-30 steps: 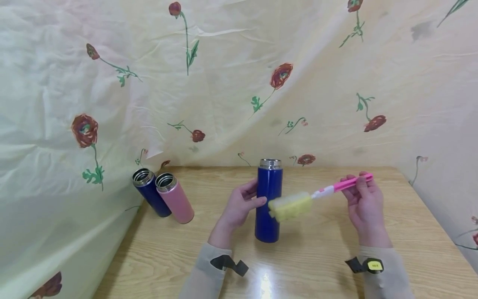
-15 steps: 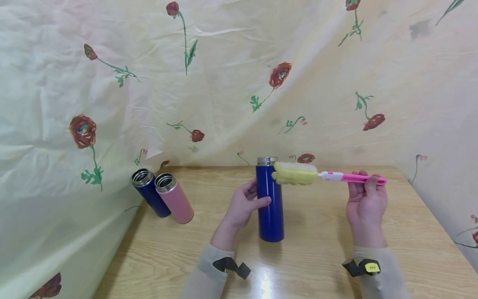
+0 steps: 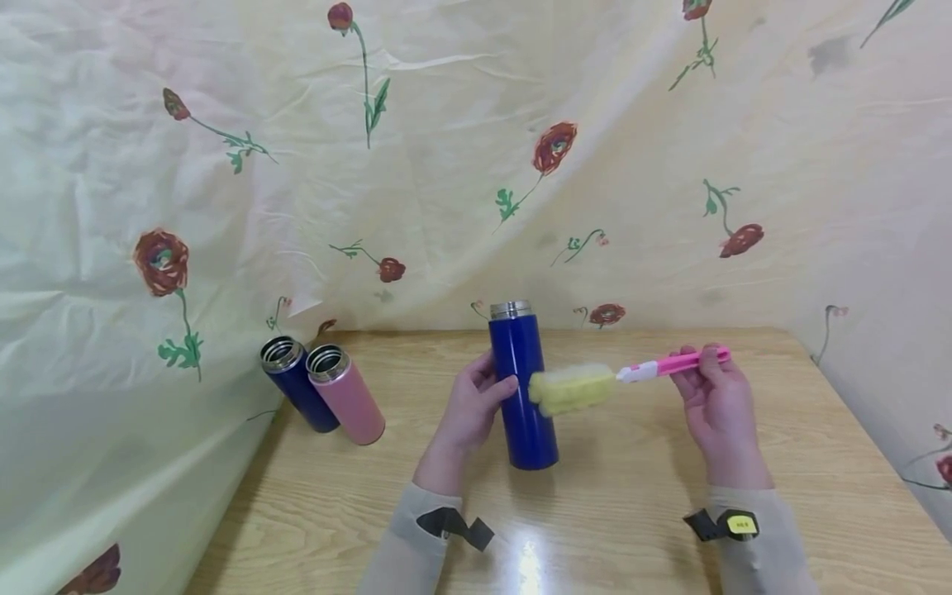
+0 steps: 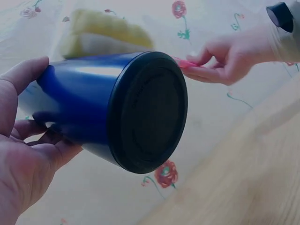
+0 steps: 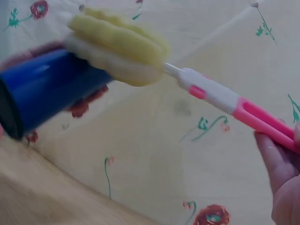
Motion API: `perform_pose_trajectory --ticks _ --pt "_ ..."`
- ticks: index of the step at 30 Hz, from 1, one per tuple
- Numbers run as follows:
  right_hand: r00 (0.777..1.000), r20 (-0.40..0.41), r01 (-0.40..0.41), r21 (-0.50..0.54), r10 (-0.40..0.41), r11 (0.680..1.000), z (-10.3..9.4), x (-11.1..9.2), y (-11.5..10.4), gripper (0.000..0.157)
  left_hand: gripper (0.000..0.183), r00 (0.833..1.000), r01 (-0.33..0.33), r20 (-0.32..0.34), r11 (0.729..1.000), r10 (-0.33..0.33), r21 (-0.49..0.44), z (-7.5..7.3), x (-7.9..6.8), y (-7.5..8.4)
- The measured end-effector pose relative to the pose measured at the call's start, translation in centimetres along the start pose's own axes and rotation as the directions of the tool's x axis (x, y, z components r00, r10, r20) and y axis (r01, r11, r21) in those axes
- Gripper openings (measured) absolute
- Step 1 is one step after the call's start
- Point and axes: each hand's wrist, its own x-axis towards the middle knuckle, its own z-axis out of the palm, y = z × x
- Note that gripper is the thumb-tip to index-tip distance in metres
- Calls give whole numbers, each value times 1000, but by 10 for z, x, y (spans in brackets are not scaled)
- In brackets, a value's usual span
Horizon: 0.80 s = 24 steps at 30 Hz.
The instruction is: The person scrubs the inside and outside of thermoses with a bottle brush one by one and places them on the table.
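Note:
My left hand [image 3: 472, 409] grips a blue metal bottle [image 3: 521, 355] around its middle, with its lidless steel mouth at the top and its body leaning to the left. The dark round base of this bottle [image 4: 149, 112] faces the left wrist camera. Between the thumb and fingers of my right hand [image 3: 720, 409] is the pink end of a bottle brush [image 3: 695, 361]. Its yellow and white sponge head [image 5: 119, 47] lies against or just in front of the bottle's side; in the head view I cannot tell whether they touch. The sponge is slightly blurred.
At the left of the wooden table [image 3: 320, 504] stand a second blue bottle [image 3: 301, 388] and a pink bottle [image 3: 349, 401], side by side and both lidless. A flower-printed cloth [image 3: 446, 165] hangs behind the table and along its left side.
The brush head rose to near the bottle's mouth, then came back down along its side. The bottle's top has tipped to the left. Both hands keep their hold.

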Motion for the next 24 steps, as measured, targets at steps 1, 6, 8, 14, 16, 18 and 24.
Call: perform_pose_trajectory --ticks 1,6,8,14,16,18,24 --pt "1000 27 -12 -39 13 999 -2 1 0 7 79 1000 -8 -9 1000 8 -10 -1 0 1" --pt "990 136 -19 -210 49 977 -9 3 2 10 66 998 -22 -61 999 19 -42 -7 1 5" --pt "985 167 -8 -252 52 968 -10 3 3 11 63 996 -22 -85 999 19 -43 -8 3 7" --pt "969 245 30 -236 29 971 -18 -2 16 11 63 980 -13 -198 1000 16 14 -10 19 12" --pt "966 256 34 -229 26 973 -24 -6 23 13 65 968 -10 -250 999 18 34 -11 24 13" --pt "967 254 44 -235 18 971 -30 -9 30 14 66 955 -7 -296 999 21 47 -12 27 14" --pt "972 232 94 -247 -35 964 -39 -17 42 10 68 941 2 -338 998 19 62 -14 30 11"
